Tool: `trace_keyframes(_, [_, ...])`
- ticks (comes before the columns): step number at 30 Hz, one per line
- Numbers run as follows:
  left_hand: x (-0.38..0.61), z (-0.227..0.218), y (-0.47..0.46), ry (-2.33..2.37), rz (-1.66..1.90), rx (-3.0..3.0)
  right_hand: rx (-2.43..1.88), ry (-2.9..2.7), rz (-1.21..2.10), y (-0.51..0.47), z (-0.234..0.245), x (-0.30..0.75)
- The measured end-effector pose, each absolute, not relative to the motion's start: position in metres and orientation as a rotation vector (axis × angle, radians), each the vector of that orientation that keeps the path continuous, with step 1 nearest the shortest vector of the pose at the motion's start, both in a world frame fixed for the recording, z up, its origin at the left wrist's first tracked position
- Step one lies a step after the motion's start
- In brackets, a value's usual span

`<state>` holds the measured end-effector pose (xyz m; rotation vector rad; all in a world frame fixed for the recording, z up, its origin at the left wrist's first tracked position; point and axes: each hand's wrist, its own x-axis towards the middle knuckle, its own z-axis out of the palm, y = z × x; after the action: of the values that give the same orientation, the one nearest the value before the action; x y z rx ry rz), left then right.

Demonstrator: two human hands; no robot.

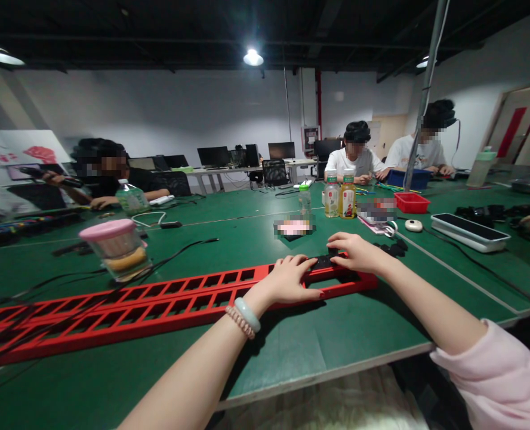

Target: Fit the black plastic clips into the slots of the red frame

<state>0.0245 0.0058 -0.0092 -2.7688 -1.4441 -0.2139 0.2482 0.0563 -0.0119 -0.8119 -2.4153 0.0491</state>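
A long red slotted rack (157, 301) lies across the green table (292, 352) in front of me. My left hand (289, 279) rests palm down on the rack's right end, fingers together and pressing on a small black part (323, 261) seated in a slot. My right hand (354, 249) lies over the same black part from the right, fingers curled down onto it. A bracelet and a bangle sit on my left wrist.
A clear jar with a pink lid (117, 249) stands left of the rack among black cables. Two drink bottles (340, 194), a red tray (411, 202), a white flat device (468, 231) and loose black parts (394, 248) lie beyond. Three people sit at the far side.
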Motion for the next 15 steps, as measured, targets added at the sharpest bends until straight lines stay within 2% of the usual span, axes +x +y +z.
trace_keyframes(15, [0.024,-0.01,0.007,-1.393,-0.226,-2.773,-0.727,-2.484,0.111,0.041,-0.021,0.228])
